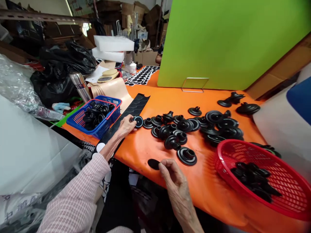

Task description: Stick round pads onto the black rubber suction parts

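My left hand point(127, 125) grips a round black rubber part point(138, 121) by its edge, its disc face turned up, over the edge of a black sheet of die-cut discs point(131, 109). Between thumb and finger, my right hand point(173, 174) pinches a thin black disc point(153, 164) above the table's front edge. Many black flanged rubber parts point(187, 156) lie in a loose heap to the right of my left hand, some upright and some tipped over. A blue basket point(97, 132) with black parts stands left of my left hand.
A red basket point(223, 168) with black pieces sits at the right on the orange table point(136, 149). Behind stand a green board point(218, 42) and a steel flask point(80, 86). White sheets of black discs point(143, 75) lie farther back. Part of a person shows behind the board.
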Action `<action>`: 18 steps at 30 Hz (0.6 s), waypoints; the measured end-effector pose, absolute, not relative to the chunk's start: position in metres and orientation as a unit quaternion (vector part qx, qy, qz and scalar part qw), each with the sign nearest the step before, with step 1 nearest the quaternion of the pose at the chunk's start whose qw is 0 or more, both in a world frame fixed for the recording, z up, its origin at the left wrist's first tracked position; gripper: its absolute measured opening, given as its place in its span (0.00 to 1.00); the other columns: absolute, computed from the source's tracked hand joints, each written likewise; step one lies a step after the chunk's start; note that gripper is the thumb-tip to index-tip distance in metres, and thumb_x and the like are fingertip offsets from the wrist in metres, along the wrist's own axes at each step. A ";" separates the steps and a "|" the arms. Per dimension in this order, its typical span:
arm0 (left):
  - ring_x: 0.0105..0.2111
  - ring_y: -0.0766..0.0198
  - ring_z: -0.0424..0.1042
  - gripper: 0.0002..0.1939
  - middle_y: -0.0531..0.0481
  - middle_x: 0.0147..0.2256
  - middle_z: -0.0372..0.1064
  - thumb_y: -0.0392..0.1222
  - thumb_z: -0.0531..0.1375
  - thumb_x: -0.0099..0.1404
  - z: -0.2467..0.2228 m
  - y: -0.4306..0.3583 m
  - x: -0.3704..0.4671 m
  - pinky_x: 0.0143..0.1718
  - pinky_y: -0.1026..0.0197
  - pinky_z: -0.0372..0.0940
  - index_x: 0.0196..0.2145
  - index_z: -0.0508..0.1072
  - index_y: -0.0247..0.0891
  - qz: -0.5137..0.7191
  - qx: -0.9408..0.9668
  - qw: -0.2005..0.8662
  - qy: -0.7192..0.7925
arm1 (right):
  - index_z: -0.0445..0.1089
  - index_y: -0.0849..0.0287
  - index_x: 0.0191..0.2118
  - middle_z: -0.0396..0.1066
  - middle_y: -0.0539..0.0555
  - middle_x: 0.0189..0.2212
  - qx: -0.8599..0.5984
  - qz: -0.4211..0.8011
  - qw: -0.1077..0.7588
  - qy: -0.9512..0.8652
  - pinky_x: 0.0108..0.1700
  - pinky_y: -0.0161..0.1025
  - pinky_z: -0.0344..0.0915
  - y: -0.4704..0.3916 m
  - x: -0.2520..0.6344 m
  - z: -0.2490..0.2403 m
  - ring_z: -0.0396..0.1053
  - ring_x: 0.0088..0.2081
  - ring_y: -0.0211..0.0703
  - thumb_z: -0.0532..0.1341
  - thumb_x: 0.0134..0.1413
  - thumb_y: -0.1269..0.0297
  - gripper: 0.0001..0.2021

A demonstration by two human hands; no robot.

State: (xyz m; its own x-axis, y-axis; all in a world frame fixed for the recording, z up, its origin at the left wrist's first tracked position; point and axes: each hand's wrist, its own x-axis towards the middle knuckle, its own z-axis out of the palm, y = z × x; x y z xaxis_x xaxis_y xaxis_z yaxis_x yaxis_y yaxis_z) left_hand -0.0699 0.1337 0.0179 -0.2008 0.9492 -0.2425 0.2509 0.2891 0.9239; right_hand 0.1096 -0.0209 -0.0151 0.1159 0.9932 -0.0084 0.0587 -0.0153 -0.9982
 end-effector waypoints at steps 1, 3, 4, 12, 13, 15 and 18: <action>0.30 0.63 0.72 0.10 0.52 0.27 0.66 0.38 0.64 0.55 0.017 0.124 -0.070 0.34 0.59 0.70 0.30 0.64 0.37 0.401 0.441 0.463 0.656 | 0.69 0.57 0.31 0.67 0.49 0.27 -0.549 0.464 0.500 -0.483 0.33 0.36 0.67 -0.024 0.115 -0.017 0.67 0.30 0.39 0.61 0.53 0.52 0.12; 0.28 0.67 0.71 0.10 0.52 0.28 0.66 0.38 0.63 0.56 0.016 0.096 -0.069 0.33 0.59 0.71 0.31 0.64 0.36 0.417 0.416 0.516 0.622 | 0.70 0.57 0.34 0.69 0.51 0.29 -0.549 0.459 0.490 -0.498 0.34 0.36 0.67 -0.028 0.122 -0.019 0.68 0.31 0.40 0.61 0.54 0.53 0.11; 0.28 0.67 0.72 0.10 0.51 0.29 0.67 0.38 0.64 0.55 0.016 0.082 -0.068 0.33 0.59 0.72 0.32 0.65 0.35 0.425 0.398 0.554 0.595 | 0.70 0.56 0.35 0.69 0.51 0.30 -0.547 0.447 0.491 -0.510 0.34 0.36 0.67 -0.029 0.124 -0.019 0.68 0.32 0.40 0.61 0.54 0.54 0.11; 0.36 0.62 0.73 0.20 0.49 0.40 0.67 0.37 0.66 0.55 0.005 0.005 -0.053 0.36 0.56 0.74 0.46 0.72 0.37 0.439 0.316 0.704 0.460 | 0.67 0.56 0.33 0.65 0.46 0.24 -0.530 0.526 0.509 -0.428 0.30 0.34 0.64 -0.028 0.125 0.003 0.63 0.26 0.35 0.66 0.48 0.54 0.12; 0.37 0.62 0.73 0.20 0.48 0.41 0.68 0.37 0.66 0.55 0.004 0.001 -0.052 0.36 0.55 0.74 0.46 0.72 0.38 0.438 0.313 0.707 0.458 | 0.67 0.57 0.30 0.65 0.47 0.24 -0.533 0.543 0.507 -0.405 0.31 0.33 0.63 -0.028 0.124 0.002 0.63 0.26 0.35 0.66 0.47 0.53 0.13; 0.37 0.61 0.73 0.21 0.48 0.42 0.68 0.36 0.66 0.54 0.003 -0.004 -0.050 0.37 0.54 0.73 0.47 0.72 0.37 0.437 0.309 0.713 0.453 | 0.68 0.57 0.29 0.64 0.46 0.25 -0.531 0.565 0.514 -0.366 0.34 0.34 0.62 -0.028 0.122 -0.002 0.62 0.28 0.35 0.67 0.46 0.52 0.14; 0.38 0.59 0.73 0.22 0.47 0.43 0.68 0.35 0.66 0.53 0.001 -0.010 -0.048 0.39 0.51 0.73 0.47 0.72 0.37 0.436 0.302 0.721 0.447 | 0.70 0.57 0.29 0.65 0.48 0.31 -0.534 0.558 0.539 -0.335 0.41 0.36 0.62 -0.028 0.116 -0.010 0.64 0.35 0.37 0.68 0.43 0.52 0.14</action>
